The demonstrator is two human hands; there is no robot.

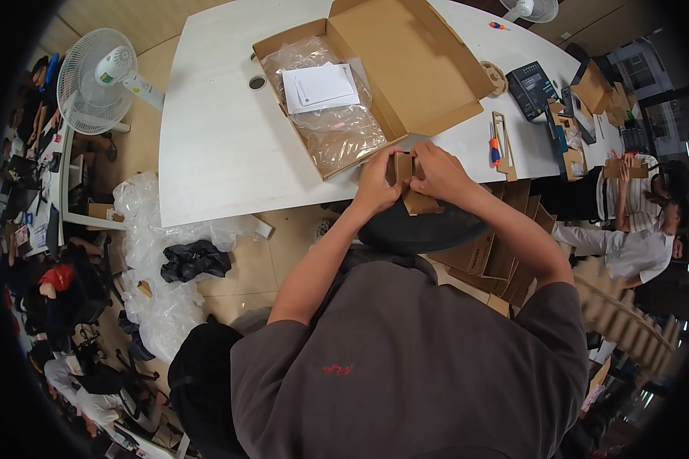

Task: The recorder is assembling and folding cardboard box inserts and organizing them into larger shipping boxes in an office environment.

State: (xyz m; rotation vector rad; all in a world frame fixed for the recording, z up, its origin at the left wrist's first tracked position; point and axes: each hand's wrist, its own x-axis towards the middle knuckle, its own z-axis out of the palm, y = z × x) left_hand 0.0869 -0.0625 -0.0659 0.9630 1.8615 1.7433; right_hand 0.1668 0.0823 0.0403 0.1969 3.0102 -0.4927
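Note:
Between my two hands, at the near edge of the white table, is a small brown cardboard box. My left hand grips its left side, fingers curled over the top. My right hand closes on its right side, with the fingertips at the top edge. A brown flap of the box hangs down below the right hand. Just beyond my hands lies a large open cardboard box, its lid folded back to the right. Inside it are clear plastic wrap and white papers.
An orange-and-blue screwdriver lies on the white table at right, beside a cardboard frame. Farther right stands a dark box. A black round seat sits below my hands, near stacked cardboard. Plastic wrap covers floor at left.

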